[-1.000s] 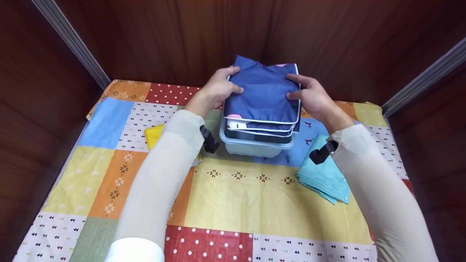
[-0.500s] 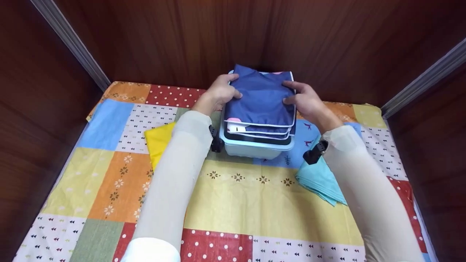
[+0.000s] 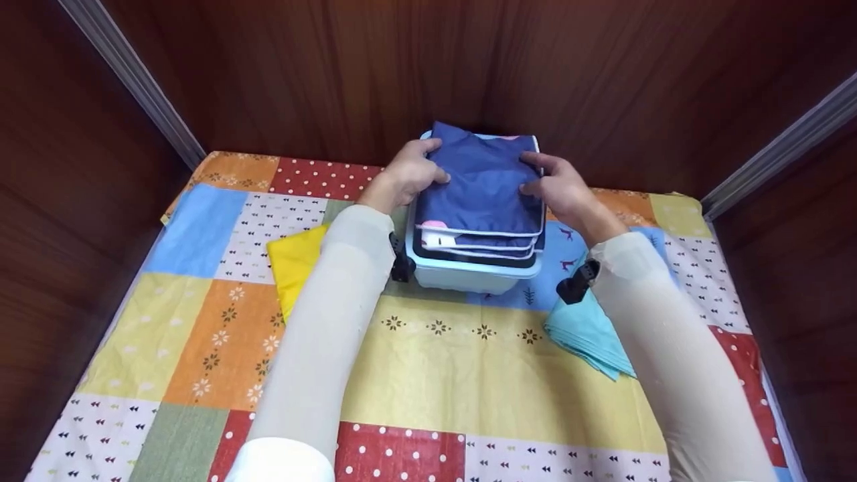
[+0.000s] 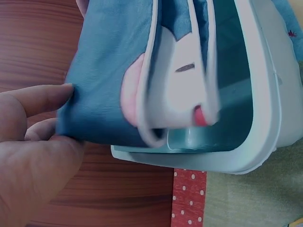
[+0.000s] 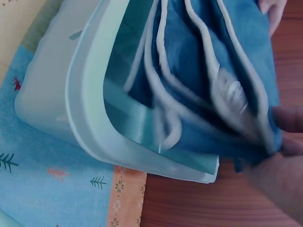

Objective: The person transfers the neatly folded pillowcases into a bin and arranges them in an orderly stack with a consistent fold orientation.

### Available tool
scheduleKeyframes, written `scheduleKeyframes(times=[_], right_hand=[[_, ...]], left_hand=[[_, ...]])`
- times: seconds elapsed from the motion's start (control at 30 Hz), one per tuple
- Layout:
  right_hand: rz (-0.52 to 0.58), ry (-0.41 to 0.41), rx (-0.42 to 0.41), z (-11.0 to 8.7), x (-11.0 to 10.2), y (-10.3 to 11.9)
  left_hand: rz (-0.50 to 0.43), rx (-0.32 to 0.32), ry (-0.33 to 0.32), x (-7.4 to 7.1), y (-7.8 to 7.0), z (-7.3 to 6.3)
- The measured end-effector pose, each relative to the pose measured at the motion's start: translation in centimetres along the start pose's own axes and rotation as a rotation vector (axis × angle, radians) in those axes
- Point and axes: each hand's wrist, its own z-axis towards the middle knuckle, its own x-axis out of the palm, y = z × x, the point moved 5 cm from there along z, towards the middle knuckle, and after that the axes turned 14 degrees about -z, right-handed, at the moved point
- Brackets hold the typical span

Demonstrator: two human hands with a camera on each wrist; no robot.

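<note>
Folded blue fabric [image 5: 184,56] with white edging spreads over the mouth of a pale blue-green tub [image 5: 87,94]. Just past the tub's rim, the blurred right hand [image 5: 284,175] pinches the fabric; part of the left hand [image 5: 273,14] shows across the tub from it. Tree-printed cloth [image 5: 71,156] lies under the tub, brown wood grain [image 5: 189,203] beyond.

Folded navy cloth [image 3: 483,194] over tub [image 3: 465,279]

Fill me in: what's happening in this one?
A person's left hand and right hand grip a folded navy cloth by opposite sides, holding it at the mouth of a pale blue bin. A yellow cloth lies to the left and a turquoise cloth to the right, both on the patchwork tablecloth.
</note>
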Motion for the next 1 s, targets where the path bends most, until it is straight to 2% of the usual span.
scheduleKeyframes(times=[0.23, 0.57, 0.83, 0.9, 1.0], right_hand=[[-0.107, -0.068, 0.050, -0.3, -0.5, -0.6], [-0.177, -0.041, 0.060, -0.5, -0.4, -0.8], [-0.296, -0.050, 0.062, -1.2, -0.8, -0.4], [-0.345, -0.054, 0.052, -1.5, -1.0, -0.3], [-0.415, -0.048, 0.027, -2.0, -1.4, -0.2]], left_hand=[[0.057, 0.033, -0.056, -0.7, -0.5, -0.2], [0.115, 0.010, -0.033, -0.1, -0.4, -0.4], [0.157, 0.081, -0.002, 1.1, -1.1, -0.9], [0.189, 0.107, -0.004, 1.4, -1.2, -1.0], [0.358, 0.176, -0.024, 1.9, -1.5, -1.0]])
